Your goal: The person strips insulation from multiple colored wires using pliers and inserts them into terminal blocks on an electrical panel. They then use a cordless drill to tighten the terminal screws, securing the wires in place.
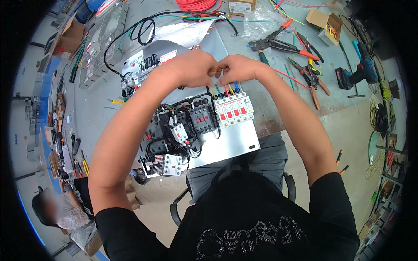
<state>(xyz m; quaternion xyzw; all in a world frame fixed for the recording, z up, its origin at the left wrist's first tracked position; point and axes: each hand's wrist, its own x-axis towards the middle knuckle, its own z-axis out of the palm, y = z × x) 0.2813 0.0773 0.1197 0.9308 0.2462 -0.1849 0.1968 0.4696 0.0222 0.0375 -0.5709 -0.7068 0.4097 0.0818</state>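
My left hand and my right hand meet over the far part of a metal mounting plate, fingers pinched together. Thin coloured wires, yellow, green, red and blue, rise from the far side of a white circuit breaker with red switches. Their upper ends pass under my right hand's fingers. Whatever my left fingertips pinch is hidden. To the left of the breaker sits a dark contactor, and beside it are more contactors joined by black wires. A small white-grey block is at the plate's near left.
Right of the plate lie crimping pliers, wire cutters and a cordless drill. A small open carton stands behind them. Red wire coils lie at the far edge. Another person is at lower left.
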